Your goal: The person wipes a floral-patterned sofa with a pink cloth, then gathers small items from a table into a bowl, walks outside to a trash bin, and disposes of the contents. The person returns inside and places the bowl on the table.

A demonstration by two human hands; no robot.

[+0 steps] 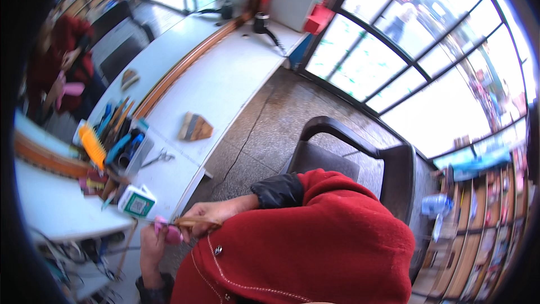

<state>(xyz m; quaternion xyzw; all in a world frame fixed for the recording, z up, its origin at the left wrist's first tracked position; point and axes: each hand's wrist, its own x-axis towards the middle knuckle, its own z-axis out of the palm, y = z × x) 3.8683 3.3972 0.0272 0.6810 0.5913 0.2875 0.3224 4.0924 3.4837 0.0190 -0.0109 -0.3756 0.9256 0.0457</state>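
Before my red coat [312, 236], my two hands are close together near the table edge. My left hand [151, 242] grips a pink plastic tool [171, 235], whose kind is blurred. My right hand [206, 215], coming from a black cuff, holds a slim brown piece [196, 222] right beside the pink tool; I cannot tell its material. A thin, dark, straight part runs leftward from between the hands. Just beyond them stands a white box [137, 202] with a green label bearing a printed code. The mirror [164, 42] reflects the hands and the pink tool.
Scissors [158, 158] and a wooden brush [196, 127] lie on the white table [211, 93]. A grey container [141, 158] holds several tools, near a yellow comb-like brush [92, 145]. A dark armchair [327, 162] stands behind. Cables [90, 257] hang at lower left.
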